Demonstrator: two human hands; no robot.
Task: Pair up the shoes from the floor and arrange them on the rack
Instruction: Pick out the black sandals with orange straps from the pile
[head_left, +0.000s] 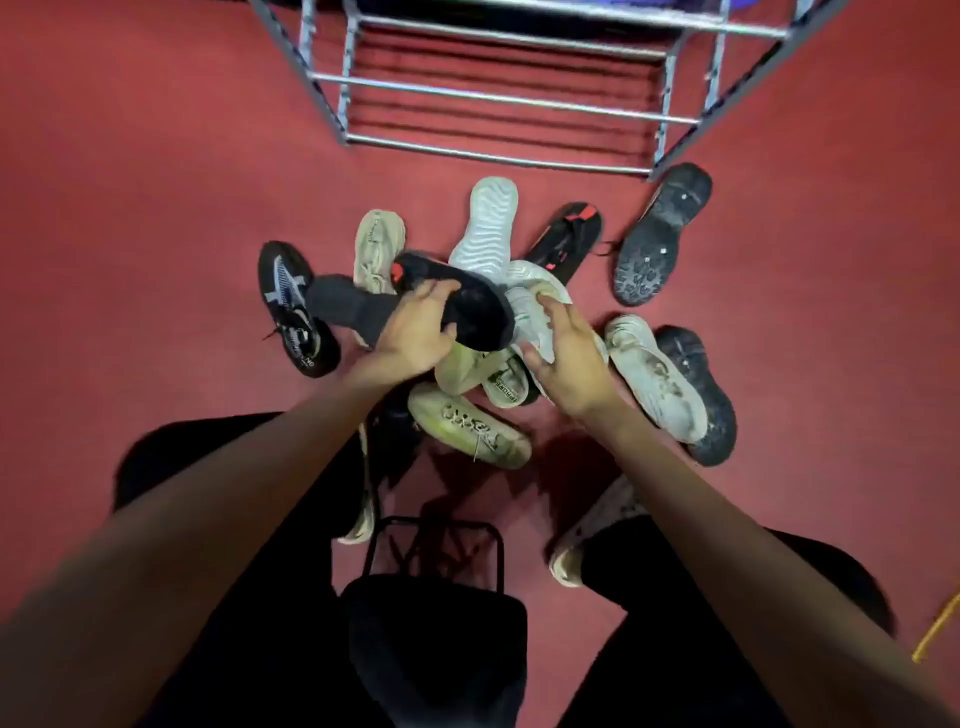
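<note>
Currently, the left hand (410, 332) grips a black shoe (447, 301) with a red mark near one end, its fingers (439, 288) curled over the upper edge and the shoe lifted above the pile, its dark sock-like collar pointing left. The right hand (566, 353) rests on a white shoe (535, 312) at the middle of the pile, with its fingers curled around the shoe's side. All other shoes lie on the red floor (156, 234) in a loose heap directly near the person's knees. At the left of the heap lies a black-and-white patterned shoe (293, 306), and just beside it a beige shoe (376, 247). Far of the hands, a white shoe lies sole-up (488, 223), with a black shoe with red accents (569, 239) to its right. At the far right, a black shoe lies sole-up (662, 234), close to the rack's right leg. To the right of the right hand, a worn white shoe (654, 376) lies against another dark sole-up shoe (701, 395). Near the wrists lies a yellowish-white laced shoe (467, 423). The metal rack (493, 98) stands at the far side of the floor, its horizontal bars bare in the visible part. A black stool (436, 623) sits between the person's legs.
</note>
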